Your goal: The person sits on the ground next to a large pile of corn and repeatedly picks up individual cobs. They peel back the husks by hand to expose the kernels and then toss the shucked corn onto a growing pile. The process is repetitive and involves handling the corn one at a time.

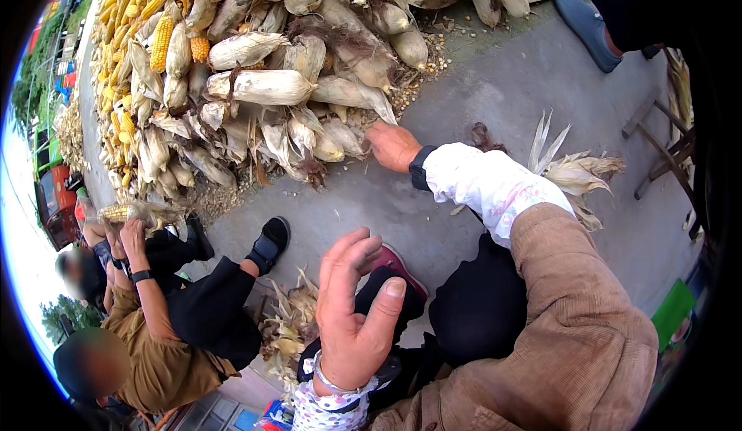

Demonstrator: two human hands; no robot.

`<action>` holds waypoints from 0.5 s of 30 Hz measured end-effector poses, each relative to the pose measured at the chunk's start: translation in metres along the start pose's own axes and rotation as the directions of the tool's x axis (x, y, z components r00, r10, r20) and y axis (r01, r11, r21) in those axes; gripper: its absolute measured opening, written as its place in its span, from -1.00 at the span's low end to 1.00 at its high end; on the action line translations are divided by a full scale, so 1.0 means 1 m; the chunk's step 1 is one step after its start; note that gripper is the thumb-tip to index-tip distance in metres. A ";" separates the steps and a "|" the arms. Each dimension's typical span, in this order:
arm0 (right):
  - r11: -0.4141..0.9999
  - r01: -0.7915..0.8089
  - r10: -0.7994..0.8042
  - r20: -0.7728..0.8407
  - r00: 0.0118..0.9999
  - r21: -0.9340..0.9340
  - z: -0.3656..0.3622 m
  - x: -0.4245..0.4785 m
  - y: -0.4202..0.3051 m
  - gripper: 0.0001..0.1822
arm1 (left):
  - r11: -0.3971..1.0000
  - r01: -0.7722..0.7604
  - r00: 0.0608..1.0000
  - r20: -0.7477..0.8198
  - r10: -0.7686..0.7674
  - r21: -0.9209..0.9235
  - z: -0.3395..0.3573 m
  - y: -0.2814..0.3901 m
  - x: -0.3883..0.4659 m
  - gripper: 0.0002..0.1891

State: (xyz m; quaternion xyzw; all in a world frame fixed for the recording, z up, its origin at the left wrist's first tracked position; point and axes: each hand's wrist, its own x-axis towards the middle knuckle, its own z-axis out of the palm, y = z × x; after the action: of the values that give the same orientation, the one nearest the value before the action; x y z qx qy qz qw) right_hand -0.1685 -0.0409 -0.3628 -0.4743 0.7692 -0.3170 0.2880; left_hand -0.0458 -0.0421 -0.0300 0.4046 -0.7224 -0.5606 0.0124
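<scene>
My right hand [396, 147] reaches to the near edge of a large heap of corn ears [261, 86]. Its fingertips touch the end of an ear in pale, dry husk [346, 136]; whether they grip it cannot be seen. A dark band circles that wrist, above a white patterned sleeve cover [493, 184]. Above my knees, my left hand [355, 315] is raised and holds nothing, thumb apart from the bent fingers. It wears a silver bangle [331, 382] over a dotted cuff. Most nearby ears are husked; bare yellow ears [162, 43] lie towards the upper left.
At left, a seated person [156, 344] in brown holds a partly husked ear [119, 213]; another sits beyond. Loose husks [290, 338] lie between us, more husks [579, 176] at right. A wooden stool [666, 152] and someone's grey shoe [588, 28] are on the right.
</scene>
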 end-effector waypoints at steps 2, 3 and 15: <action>0.995 -0.096 0.095 -0.111 0.989 -0.009 -0.023 0.005 -0.004 -0.76 | 1.000 0.005 1.000 0.023 -0.005 0.021 -0.001 -0.001 -0.001 -0.59; 0.993 -0.112 0.107 -0.164 0.981 -0.024 -0.030 0.010 -0.003 -0.70 | 0.999 0.011 0.999 0.053 -0.013 0.033 -0.002 -0.001 -0.001 -0.58; 0.918 -0.176 0.083 -0.261 0.962 -0.355 -0.016 0.091 -0.017 -0.74 | 0.993 -0.036 0.994 0.107 0.024 0.112 0.001 0.001 -0.005 -0.60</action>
State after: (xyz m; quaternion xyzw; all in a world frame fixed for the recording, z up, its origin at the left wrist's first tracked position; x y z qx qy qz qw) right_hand -0.2059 -0.1269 -0.3526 -0.4262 0.8746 -0.1995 0.1170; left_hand -0.0439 -0.0380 -0.0276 0.3635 -0.7588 -0.5389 -0.0407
